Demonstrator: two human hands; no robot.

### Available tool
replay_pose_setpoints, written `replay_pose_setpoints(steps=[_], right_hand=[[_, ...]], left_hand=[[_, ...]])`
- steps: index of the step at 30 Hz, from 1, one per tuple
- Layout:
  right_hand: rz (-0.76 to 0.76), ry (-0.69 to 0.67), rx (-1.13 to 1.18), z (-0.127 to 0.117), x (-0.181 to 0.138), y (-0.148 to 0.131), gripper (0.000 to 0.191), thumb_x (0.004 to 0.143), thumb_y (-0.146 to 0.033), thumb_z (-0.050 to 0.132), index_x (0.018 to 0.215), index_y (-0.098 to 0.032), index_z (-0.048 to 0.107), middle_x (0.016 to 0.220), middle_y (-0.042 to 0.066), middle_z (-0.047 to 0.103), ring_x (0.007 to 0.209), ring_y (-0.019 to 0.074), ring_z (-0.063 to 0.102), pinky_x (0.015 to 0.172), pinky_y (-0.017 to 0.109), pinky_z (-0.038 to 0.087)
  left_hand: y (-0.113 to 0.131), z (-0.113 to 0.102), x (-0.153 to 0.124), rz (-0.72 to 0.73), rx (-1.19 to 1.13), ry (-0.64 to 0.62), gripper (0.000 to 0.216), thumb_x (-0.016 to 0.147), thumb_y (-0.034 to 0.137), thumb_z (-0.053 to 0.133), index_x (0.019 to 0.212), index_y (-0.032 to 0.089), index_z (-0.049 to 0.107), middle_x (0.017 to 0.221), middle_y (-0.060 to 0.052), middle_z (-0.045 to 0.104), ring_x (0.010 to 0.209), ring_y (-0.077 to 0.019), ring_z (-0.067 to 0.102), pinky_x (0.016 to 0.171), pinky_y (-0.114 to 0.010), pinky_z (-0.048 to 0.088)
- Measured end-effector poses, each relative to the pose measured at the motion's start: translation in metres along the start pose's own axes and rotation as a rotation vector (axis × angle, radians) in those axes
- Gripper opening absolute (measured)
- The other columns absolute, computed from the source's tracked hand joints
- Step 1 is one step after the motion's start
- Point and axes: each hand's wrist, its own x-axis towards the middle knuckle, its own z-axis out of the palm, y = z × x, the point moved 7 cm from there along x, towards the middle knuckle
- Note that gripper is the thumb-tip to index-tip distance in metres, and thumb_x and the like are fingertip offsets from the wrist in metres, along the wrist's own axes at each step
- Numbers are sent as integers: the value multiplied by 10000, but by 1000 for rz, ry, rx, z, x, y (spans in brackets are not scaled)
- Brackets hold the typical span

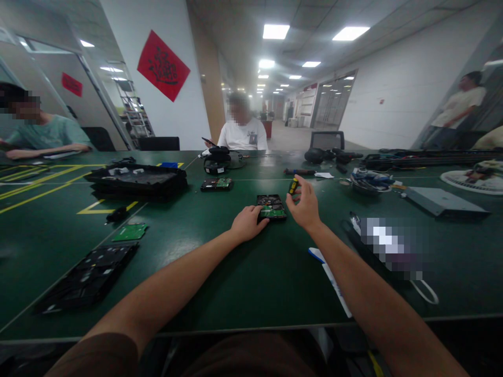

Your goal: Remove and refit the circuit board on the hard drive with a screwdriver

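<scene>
A hard drive (272, 208) with a green circuit board at its near end lies on the green table ahead of me. My left hand (249, 222) grips its left side, fingers along the edge and thumb near the front corner. Just right of the drive, my right hand (304, 204) is raised and closed around a yellow-and-black screwdriver (293, 186), held by its handle. The screwdriver's shaft and tip cannot be made out. A second hard drive (217, 184) with a green board lies farther back to the left.
At left are stacked black trays (135, 180), a loose green circuit board (130, 232) and a black panel (90, 275). On the right lie a silver metal box (446, 202), a cable bundle (369, 180) and a blue-and-white strip (332, 280). A person (243, 131) sits across the table.
</scene>
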Motion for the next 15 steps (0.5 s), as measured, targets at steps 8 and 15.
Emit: replay_pose_setpoints(steps=[8,15], right_hand=[[-20,7,-17,0,0,-2,616,918,-264,594,1504,-239,405,1267,144,574,905,235,675,786,426,634],[-8,37,-98,-5,1,-4,589,923,-306,611,1479,-225,433,1276,150,573,879,245,649,888,504,602]], left_hand=[[1,0,0,-4,14,1,559,984,520,574,1431,185,549,1319,-138,658,1284,-305,568,1074,-407,473],[1,0,0,-2,9,-4,565,986,521,568,1438,183,545,1325,-135,658,1274,-309,572,1075,-409,474]])
